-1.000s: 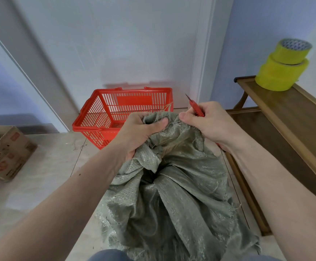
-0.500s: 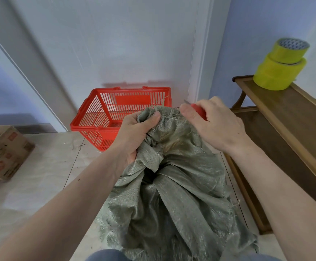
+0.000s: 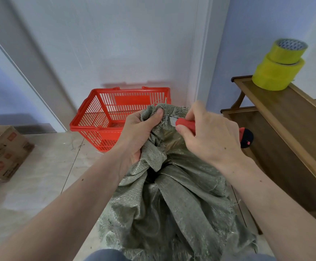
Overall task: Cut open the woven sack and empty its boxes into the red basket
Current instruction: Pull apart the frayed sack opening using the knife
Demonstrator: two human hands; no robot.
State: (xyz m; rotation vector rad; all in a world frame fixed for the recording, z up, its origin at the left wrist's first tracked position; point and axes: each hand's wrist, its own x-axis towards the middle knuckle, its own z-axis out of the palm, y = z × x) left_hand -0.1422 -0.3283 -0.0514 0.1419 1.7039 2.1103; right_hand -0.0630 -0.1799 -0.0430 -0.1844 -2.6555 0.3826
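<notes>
Hands first: your left hand (image 3: 138, 132) sits at frame center, fist closed tight on the bunched top of the woven sack (image 3: 172, 204), thumb pressed over the frayed mouth. Your right hand (image 3: 208, 136), just right of center, is wrapped shut around a red utility knife (image 3: 186, 124); its short blade points left and meets the gathered fabric right beside your left thumb. The knife's black-and-red butt end sticks out past your palm on the right. Blade contact point is partly blurred, so depth of the cut can't be told.

Sack is grey-green, crumpled, filling the lower center of the frame between your forearms, standing on the tiled floor (image 3: 40, 185). Loose threads fray at its mouth and edges. Contents not visible; no boxes seen.

Red basket (image 3: 100, 117) sits just behind the sack, above center, on the floor against the white wall (image 3: 106, 44), looking empty, handles folded down. The sack top overlaps its right rim in view.

Wooden shelf unit (image 3: 285, 119) runs along the right edge, with two yellow tape rolls (image 3: 279, 66) stacked on top at upper right. Cardboard box (image 3: 4, 153) lies tilted at left edge.
</notes>
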